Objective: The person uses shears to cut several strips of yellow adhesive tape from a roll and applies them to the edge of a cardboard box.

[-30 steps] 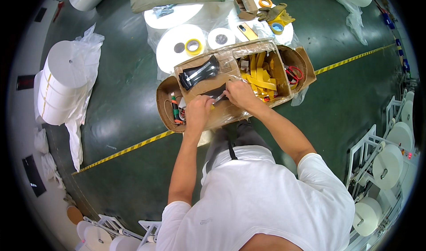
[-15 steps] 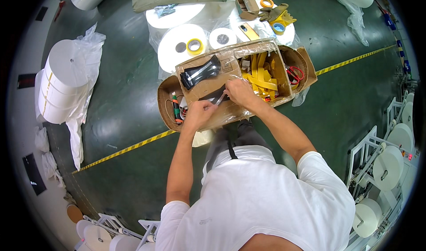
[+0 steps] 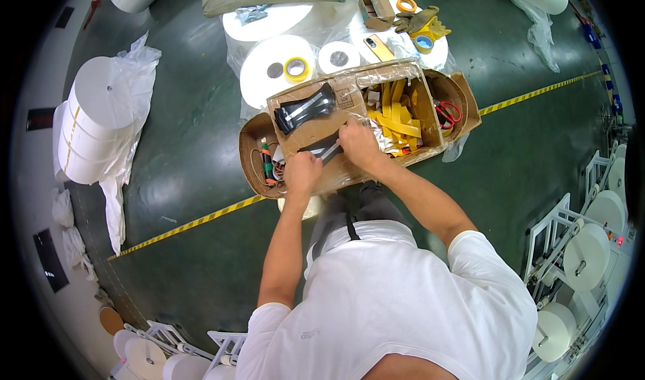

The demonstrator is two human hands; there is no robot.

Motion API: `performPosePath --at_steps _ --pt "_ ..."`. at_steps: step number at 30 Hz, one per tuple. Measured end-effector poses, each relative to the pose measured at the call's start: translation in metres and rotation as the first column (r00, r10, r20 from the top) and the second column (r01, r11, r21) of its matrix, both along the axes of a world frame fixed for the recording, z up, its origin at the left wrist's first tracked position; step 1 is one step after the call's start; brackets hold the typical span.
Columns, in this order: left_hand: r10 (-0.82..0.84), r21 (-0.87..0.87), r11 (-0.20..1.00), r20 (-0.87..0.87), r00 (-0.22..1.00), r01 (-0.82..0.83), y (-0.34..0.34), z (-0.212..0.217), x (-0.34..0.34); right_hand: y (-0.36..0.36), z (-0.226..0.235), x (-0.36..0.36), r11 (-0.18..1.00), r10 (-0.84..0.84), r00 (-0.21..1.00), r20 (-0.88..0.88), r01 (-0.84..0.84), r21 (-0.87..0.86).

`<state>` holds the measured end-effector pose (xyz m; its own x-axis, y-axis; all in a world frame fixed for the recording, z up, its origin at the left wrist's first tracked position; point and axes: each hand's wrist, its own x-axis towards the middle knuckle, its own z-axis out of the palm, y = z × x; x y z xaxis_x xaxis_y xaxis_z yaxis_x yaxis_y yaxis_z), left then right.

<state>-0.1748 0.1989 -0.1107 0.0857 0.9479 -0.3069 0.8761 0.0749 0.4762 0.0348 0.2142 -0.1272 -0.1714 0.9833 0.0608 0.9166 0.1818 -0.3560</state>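
Observation:
My left hand (image 3: 304, 172) and my right hand (image 3: 359, 143) are close together over the cardboard box top (image 3: 349, 173). Their fingers are closed on a dark strip with a pale band (image 3: 329, 153), which stretches between them; its exact kind does not show. Just beyond lies a bundle of glossy black strips (image 3: 304, 109) with a light band along it. Right of my right hand, a compartment of the box holds yellow strips (image 3: 398, 119) in a loose heap.
A left side compartment holds a green-and-black handled tool (image 3: 268, 165); a right one holds red-handled scissors (image 3: 449, 113). Behind stand white rolls (image 3: 259, 77) with yellow tape (image 3: 295, 69), a phone (image 3: 378, 47), a small carton (image 3: 376, 10) and gloves (image 3: 422, 22).
My left hand has shifted slightly to the right, closer to my right hand. The right hand has moved a little down and left. Both still grip the strip.

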Motion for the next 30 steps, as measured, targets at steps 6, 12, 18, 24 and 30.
performPosePath --at_steps 6,12,18,24,30 --pt "0.026 -0.036 0.999 -0.170 0.985 -0.032 0.007 0.004 0.014 -0.002 0.008 -0.001 0.999 -0.016 1.000 -0.006 0.015 -0.032" --pt "0.052 0.051 0.997 -0.042 0.998 -0.050 -0.010 0.032 0.015 -0.002 0.064 0.022 0.993 0.120 0.975 -0.189 -0.116 0.034" --pt "-0.004 -0.011 1.000 0.213 0.977 0.007 -0.008 0.016 -0.003 0.014 0.043 0.011 0.813 0.575 0.813 -0.094 -0.553 0.183" --pt "-0.023 0.082 0.997 0.195 0.981 0.008 -0.004 0.011 -0.005 0.041 0.018 0.022 0.835 0.500 0.816 -0.291 -0.543 -0.090" --pt "-0.048 0.209 0.978 0.315 0.948 -0.020 -0.015 0.017 0.003 0.041 0.009 0.012 0.890 0.428 0.887 -0.176 -0.448 -0.091"
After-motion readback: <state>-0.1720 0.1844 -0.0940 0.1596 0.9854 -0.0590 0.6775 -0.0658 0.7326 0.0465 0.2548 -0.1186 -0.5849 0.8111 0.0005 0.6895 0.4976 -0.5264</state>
